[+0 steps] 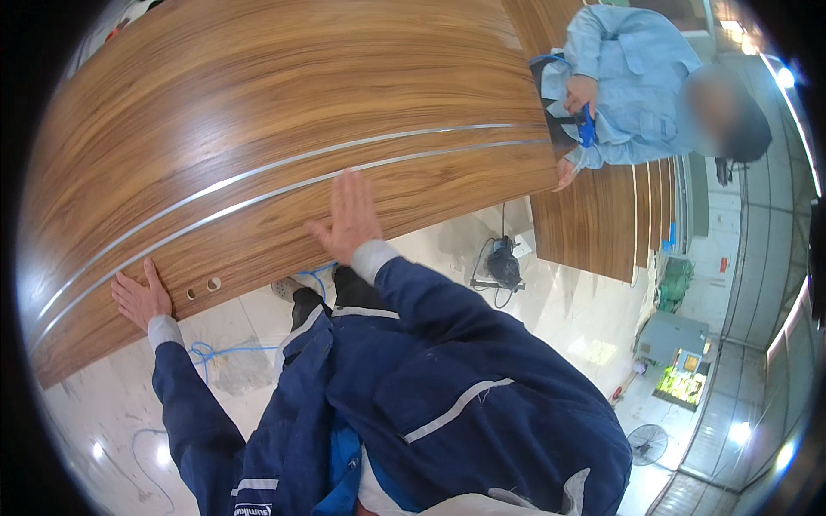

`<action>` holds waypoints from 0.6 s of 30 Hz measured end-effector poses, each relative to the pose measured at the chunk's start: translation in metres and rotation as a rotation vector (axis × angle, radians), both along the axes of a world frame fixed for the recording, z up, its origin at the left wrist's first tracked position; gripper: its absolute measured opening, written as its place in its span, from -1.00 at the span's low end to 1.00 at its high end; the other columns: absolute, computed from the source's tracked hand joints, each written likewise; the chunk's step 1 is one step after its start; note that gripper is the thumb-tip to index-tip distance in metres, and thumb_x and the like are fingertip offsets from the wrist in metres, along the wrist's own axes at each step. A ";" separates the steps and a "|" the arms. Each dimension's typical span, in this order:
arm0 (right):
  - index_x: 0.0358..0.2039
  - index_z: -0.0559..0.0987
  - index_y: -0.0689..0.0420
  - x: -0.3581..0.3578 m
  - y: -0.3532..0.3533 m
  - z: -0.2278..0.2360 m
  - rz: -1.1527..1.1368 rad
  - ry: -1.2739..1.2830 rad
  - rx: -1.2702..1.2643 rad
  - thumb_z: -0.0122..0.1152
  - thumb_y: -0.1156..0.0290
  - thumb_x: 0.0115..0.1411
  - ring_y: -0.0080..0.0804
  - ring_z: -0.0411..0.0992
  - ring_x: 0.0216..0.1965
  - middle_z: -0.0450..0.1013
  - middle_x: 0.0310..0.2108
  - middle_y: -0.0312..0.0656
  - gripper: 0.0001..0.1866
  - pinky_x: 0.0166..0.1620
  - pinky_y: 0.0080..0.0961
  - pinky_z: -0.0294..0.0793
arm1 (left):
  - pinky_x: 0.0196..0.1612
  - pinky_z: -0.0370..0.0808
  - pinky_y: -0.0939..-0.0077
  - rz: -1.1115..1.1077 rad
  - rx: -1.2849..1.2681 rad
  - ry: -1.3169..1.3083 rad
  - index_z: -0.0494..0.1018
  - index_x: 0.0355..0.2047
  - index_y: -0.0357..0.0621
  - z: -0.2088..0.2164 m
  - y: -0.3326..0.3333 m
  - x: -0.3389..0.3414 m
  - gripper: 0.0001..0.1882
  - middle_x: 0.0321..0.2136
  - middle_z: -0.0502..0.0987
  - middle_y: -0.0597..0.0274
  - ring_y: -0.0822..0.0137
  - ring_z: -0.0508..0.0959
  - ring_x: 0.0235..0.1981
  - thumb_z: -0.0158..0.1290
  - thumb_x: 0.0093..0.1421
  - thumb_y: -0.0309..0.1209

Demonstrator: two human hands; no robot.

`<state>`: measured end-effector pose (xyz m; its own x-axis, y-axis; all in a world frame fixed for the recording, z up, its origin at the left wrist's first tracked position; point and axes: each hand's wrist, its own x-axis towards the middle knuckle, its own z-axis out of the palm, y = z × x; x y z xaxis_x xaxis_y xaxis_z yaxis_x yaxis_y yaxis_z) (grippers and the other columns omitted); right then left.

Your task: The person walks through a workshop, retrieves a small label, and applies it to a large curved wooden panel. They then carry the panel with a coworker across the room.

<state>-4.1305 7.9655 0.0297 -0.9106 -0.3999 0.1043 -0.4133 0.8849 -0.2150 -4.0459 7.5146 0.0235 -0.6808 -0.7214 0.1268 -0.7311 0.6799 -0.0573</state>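
Observation:
A large wood-grain door panel (284, 77) lies flat before me, with two thin silver strips (284, 182) running along its length near my side. My left hand (144, 298) rests flat on the panel at the left, fingers spread, close to two cut-out holes (203, 288) by the near edge. Farther right, my right hand (351, 219) lies palm down with its fingers stretched out, the fingertips reaching the nearer silver strip. Neither hand grips anything.
At the panel's right end stands a co-worker (632, 86) in light blue, one hand on a blue tool (587, 126), the other at the panel's corner. More wood-grain panels (585, 219) stand at right. A black bundle (503, 262) and blue hose (228, 350) lie on the floor.

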 end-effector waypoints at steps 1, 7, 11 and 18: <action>0.33 -0.01 0.42 0.007 -0.008 0.004 -0.021 -0.084 -0.020 -0.05 -0.21 0.23 0.16 -0.25 0.42 -0.18 0.39 0.26 0.00 0.42 0.00 -0.34 | 0.39 -0.14 0.05 0.017 0.024 -0.032 -0.05 0.38 -0.11 -0.005 -0.004 0.002 -0.03 0.39 -0.07 -0.04 -0.01 -0.09 0.41 -0.32 0.22 0.39; 0.35 -0.06 0.38 0.006 0.083 0.020 -0.338 -0.145 0.066 -0.05 -0.20 0.24 0.13 -0.30 0.44 -0.20 0.40 0.23 -0.01 0.42 -0.01 -0.36 | 0.40 -0.15 0.07 -0.015 0.014 0.020 -0.06 0.38 -0.11 -0.018 -0.013 0.004 -0.01 0.40 -0.08 -0.04 0.00 -0.09 0.41 -0.35 0.21 0.41; 0.35 -0.05 0.38 -0.013 0.195 0.005 -0.633 -0.049 0.123 -0.16 -0.27 0.26 0.12 -0.28 0.44 -0.19 0.40 0.22 0.00 0.41 -0.03 -0.34 | 0.39 -0.14 0.06 -0.010 0.010 0.000 -0.03 0.37 -0.13 -0.020 -0.016 0.007 -0.03 0.39 -0.06 -0.05 -0.01 -0.06 0.41 -0.36 0.23 0.40; 0.35 -0.06 0.40 -0.057 0.353 0.001 -0.889 -0.085 0.171 -0.32 -0.34 0.27 0.05 -0.26 0.44 -0.17 0.40 0.21 0.02 0.42 -0.09 -0.32 | 0.38 -0.10 -0.01 -0.004 -0.068 0.010 -0.02 0.35 -0.22 -0.042 0.040 0.039 -0.07 0.37 -0.04 -0.17 -0.09 -0.05 0.39 -0.36 0.28 0.32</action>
<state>-4.1874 8.3182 0.0308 -0.8929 0.4495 0.0263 0.4479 0.8927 -0.0497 -4.0074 7.5544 -0.0182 -0.6821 -0.7083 0.1821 -0.7292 0.6776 -0.0959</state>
